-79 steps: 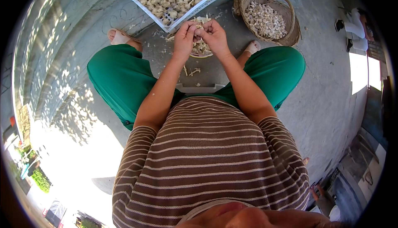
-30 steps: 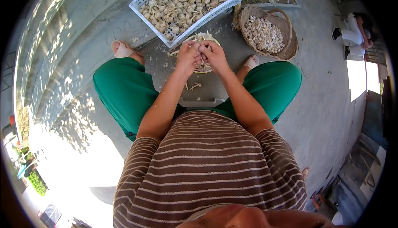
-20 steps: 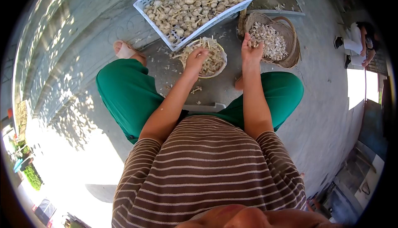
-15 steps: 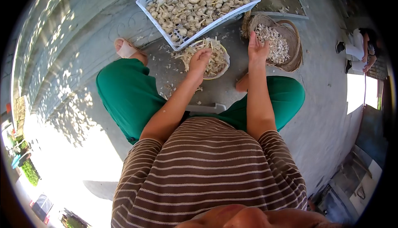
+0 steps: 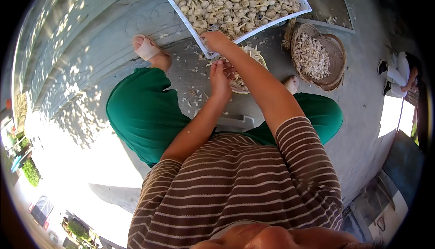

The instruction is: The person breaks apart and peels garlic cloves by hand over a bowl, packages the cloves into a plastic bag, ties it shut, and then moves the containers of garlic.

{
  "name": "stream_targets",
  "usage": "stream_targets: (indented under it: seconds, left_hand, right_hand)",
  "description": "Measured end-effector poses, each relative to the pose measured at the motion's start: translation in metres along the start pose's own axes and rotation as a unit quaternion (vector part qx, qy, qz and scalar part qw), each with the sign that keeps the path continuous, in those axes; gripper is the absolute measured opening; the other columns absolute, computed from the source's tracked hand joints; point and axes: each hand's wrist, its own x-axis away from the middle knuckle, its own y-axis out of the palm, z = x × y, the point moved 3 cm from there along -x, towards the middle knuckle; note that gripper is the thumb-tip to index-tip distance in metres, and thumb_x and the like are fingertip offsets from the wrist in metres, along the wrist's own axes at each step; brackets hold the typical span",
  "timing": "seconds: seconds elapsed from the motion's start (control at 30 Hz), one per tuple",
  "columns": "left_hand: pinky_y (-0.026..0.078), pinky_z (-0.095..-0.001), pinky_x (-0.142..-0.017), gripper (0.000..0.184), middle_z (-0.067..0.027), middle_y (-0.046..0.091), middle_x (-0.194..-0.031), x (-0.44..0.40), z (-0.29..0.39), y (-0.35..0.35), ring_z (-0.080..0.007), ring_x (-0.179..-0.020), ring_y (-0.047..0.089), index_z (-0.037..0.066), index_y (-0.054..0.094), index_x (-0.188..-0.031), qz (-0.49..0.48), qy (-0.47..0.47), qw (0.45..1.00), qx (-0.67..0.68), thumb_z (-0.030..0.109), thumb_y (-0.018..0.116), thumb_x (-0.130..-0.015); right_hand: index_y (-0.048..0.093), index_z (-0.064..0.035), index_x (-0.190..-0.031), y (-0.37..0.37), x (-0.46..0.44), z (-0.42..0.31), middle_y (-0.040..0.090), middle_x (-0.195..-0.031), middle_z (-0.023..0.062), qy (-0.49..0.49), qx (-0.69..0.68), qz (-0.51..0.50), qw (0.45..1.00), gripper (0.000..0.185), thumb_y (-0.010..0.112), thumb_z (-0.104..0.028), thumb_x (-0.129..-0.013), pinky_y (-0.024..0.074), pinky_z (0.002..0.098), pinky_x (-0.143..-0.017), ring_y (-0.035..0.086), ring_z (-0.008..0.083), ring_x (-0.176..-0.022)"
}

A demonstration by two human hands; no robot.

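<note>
My right hand (image 5: 216,42) reaches across to the near left corner of the white plastic crate (image 5: 192,37). Its fingers curl down at the garlic bulbs (image 5: 244,4) that fill the crate; what they grip is hidden. Below it, my left hand (image 5: 220,77) is held palm up with the fingers curled in, over the left side of a bowl (image 5: 264,63) of garlic peels and stalks. Whatever lies in those fingers is too small to make out. My right forearm covers part of the bowl.
A wicker basket (image 5: 337,61) with loose garlic cloves (image 5: 310,56) stands to the right. Peel scraps (image 5: 192,92) litter the concrete floor. My sandalled foot (image 5: 147,49) rests left of the crate. Another person (image 5: 401,74) is at the far right.
My right hand has left the basket side and crossed left to the crate. The left hand has turned palm up and shifted to the bowl's left side. The view has swung left.
</note>
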Motion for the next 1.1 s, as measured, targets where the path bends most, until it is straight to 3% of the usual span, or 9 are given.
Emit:
stream_targets:
  seconds: [0.2,0.27,0.4,0.47,0.63,0.7,0.77,0.97,1.1]
  left_hand:
    - [0.043,-0.0265,-0.062,0.017,-0.0003,0.056,-0.084,0.001,0.013,0.000,-0.0103,-0.072,0.054,0.010,0.049,-0.099,0.007,0.015,1.000,0.026,0.025,0.042,-0.095]
    - [0.043,-0.0263,-0.062,0.017,-0.0002,0.056,-0.084,0.002,0.016,0.001,-0.0104,-0.072,0.054,0.010,0.049,-0.099,0.005,0.014,0.999,0.029,0.025,0.041,-0.095]
    - [0.044,-0.0283,-0.064,0.017,-0.0009,0.055,-0.084,0.002,0.017,-0.002,-0.0119,-0.074,0.054,0.010,0.049,-0.100,-0.018,0.021,0.999,0.027,0.024,0.042,-0.095]
    - [0.045,-0.0305,-0.065,0.017,-0.0018,0.054,-0.086,0.001,0.015,-0.005,-0.0132,-0.076,0.054,0.009,0.048,-0.102,-0.032,0.021,0.999,0.025,0.024,0.043,-0.095]
    - [0.045,-0.0306,-0.067,0.019,-0.0010,0.053,-0.090,-0.001,0.019,0.005,-0.0132,-0.077,0.052,0.012,0.046,-0.107,-0.007,0.071,0.996,0.052,0.020,0.053,-0.091]
    - [0.044,-0.0283,-0.066,0.019,-0.0008,0.054,-0.090,0.004,0.017,0.012,-0.0124,-0.076,0.052,0.011,0.047,-0.106,-0.019,0.058,0.996,0.069,0.018,0.055,-0.090]
    - [0.044,-0.0252,-0.066,0.020,-0.0005,0.055,-0.091,0.009,0.014,0.022,-0.0111,-0.076,0.051,0.009,0.048,-0.106,-0.134,0.100,0.985,0.032,0.018,0.055,-0.090]
    - [0.039,-0.0215,-0.057,0.019,-0.0016,0.053,-0.077,0.039,0.001,0.033,-0.0081,-0.063,0.047,0.005,0.051,-0.101,-0.195,0.148,0.964,-0.103,0.019,0.056,-0.090]
    - [0.036,-0.0208,-0.052,0.023,-0.0008,0.050,-0.071,0.052,-0.001,0.031,-0.0071,-0.058,0.042,0.004,0.050,-0.098,-0.214,0.158,0.946,-0.186,0.027,0.049,-0.094]
  right_hand:
    - [0.062,-0.0107,-0.098,0.013,-0.016,-0.004,0.060,-0.093,0.0203,0.060,0.143,-0.114,0.981,0.023,0.056,-0.013,-0.076,0.0485,0.0432,-0.077,0.060,0.0371,-0.089]
    - [0.063,-0.0020,-0.097,0.011,-0.016,-0.006,0.060,-0.100,0.0241,0.044,0.170,-0.111,0.978,0.023,0.055,-0.009,-0.077,0.0510,0.0388,-0.078,0.061,0.0326,-0.095]
    - [0.063,-0.0013,-0.092,0.021,-0.015,0.017,0.061,-0.096,0.0203,-0.014,0.177,-0.119,0.977,0.020,0.060,-0.010,-0.074,0.0506,0.0391,-0.076,0.062,0.0314,-0.093]
    - [0.062,-0.0013,-0.089,0.005,-0.001,0.016,0.062,-0.089,0.0180,0.004,-0.006,0.036,0.999,0.026,0.067,-0.017,-0.070,0.0501,0.0376,-0.071,0.063,0.0284,-0.084]
    - [0.062,-0.0011,-0.084,-0.056,0.068,0.004,0.063,-0.081,0.0113,0.123,-0.247,0.035,0.961,0.029,0.074,-0.023,-0.068,0.0472,0.0293,-0.063,0.058,0.0174,-0.068]
    - [0.061,0.0002,-0.080,-0.066,0.107,-0.009,0.061,-0.074,0.0052,0.123,-0.506,0.061,0.851,0.019,0.070,-0.016,-0.075,0.0454,0.0251,-0.058,0.055,0.0106,-0.063]
    - [0.060,-0.0004,-0.082,-0.079,0.138,-0.026,0.058,-0.071,0.0016,0.132,-0.532,0.093,0.831,0.014,0.067,-0.013,-0.081,0.0410,0.0207,-0.051,0.052,0.0074,-0.061]
    - [0.061,0.0004,-0.080,-0.071,0.192,-0.021,0.056,-0.062,0.0032,0.164,-0.655,0.216,0.705,0.018,0.058,-0.015,-0.088,0.0337,0.0193,-0.040,0.049,0.0097,-0.045]
    - [0.063,-0.0002,-0.079,-0.078,0.215,-0.030,0.056,-0.063,0.0023,0.114,-0.587,0.270,0.755,0.013,0.060,-0.011,-0.086,0.0362,0.0201,-0.040,0.050,0.0069,-0.046]
